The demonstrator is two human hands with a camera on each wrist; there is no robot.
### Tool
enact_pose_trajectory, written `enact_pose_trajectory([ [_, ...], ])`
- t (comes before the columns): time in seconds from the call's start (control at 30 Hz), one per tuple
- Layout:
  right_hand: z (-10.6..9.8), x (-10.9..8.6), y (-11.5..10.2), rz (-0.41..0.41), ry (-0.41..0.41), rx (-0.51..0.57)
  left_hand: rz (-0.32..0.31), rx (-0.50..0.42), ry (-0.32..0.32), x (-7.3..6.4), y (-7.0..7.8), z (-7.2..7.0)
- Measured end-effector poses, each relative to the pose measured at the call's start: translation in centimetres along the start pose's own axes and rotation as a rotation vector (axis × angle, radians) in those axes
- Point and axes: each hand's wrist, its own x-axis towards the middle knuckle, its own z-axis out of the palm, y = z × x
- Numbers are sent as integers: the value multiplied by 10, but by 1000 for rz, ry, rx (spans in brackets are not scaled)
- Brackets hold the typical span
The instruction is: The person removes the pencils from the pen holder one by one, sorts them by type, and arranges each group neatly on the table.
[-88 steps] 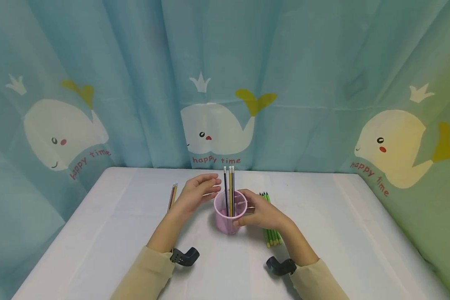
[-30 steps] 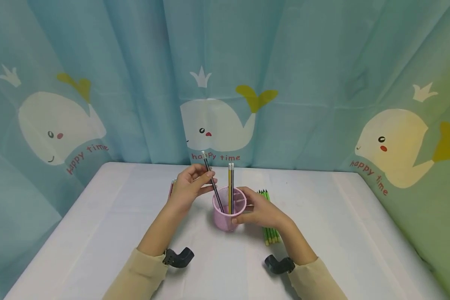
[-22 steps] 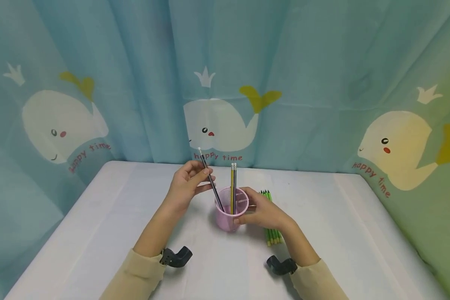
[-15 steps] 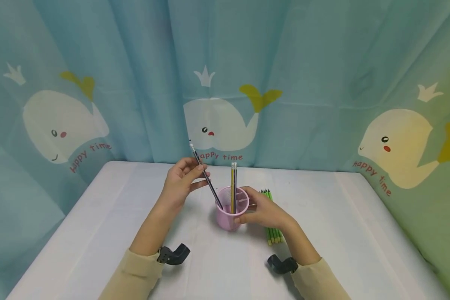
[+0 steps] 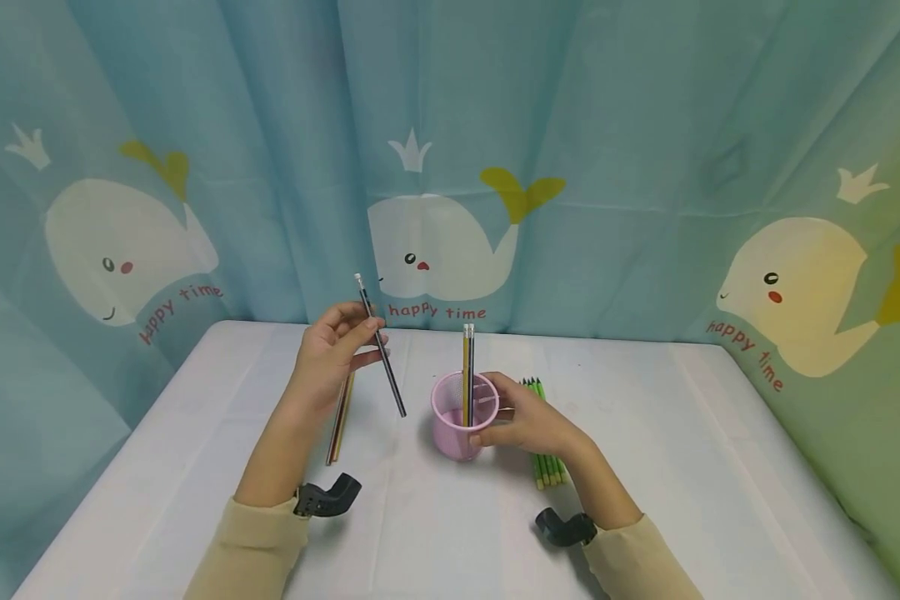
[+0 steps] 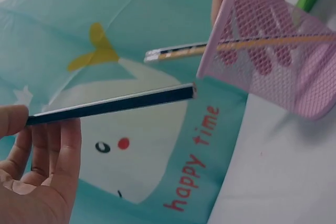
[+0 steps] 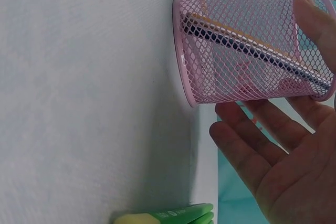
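My left hand (image 5: 328, 354) pinches a dark striped pencil (image 5: 390, 375) between thumb and fingers, left of the pink mesh pencil cup (image 5: 450, 442). The pencil slants, white eraser end up, its lower end clear of the cup and the table. In the left wrist view that pencil (image 6: 115, 103) shows a blunt, unsharpened end. My right hand (image 5: 528, 421) grips the cup on its right side, thumb at the front. The right wrist view has the thumb over the rim of the cup (image 7: 236, 3). Two pencils (image 5: 468, 367), one yellow and one dark, lean inside, erasers up.
A few brown and yellowish pencils (image 5: 341, 421) lie on the white table (image 5: 420, 533) below the left hand. Several green pencils (image 5: 549, 471) lie side by side, partly under the right hand. A blue curtain (image 5: 615, 167) with whale prints hangs behind the table.
My left hand took hold of a dark pencil standing in the cup, tilted it and drew it out to the left. The pencils on the left are uncovered again. The right hand keeps its grip.
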Motion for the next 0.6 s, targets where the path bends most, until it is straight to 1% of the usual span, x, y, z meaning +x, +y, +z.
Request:
enact_pose_trajectory([
  [0.17, -1, -1, 0, 1, -2, -1, -15, 63, 10, 1, 1, -9],
  [0.27, -1, -1, 0, 6, -3, -1, -16, 103, 33, 2, 1, -13],
  [0.4, -1, -1, 0, 8, -3, 4, -14, 178, 76, 4, -1, -21],
  [0.6, -1, -1, 1, -2, -1, 9, -10, 262, 110, 5, 0, -34],
])
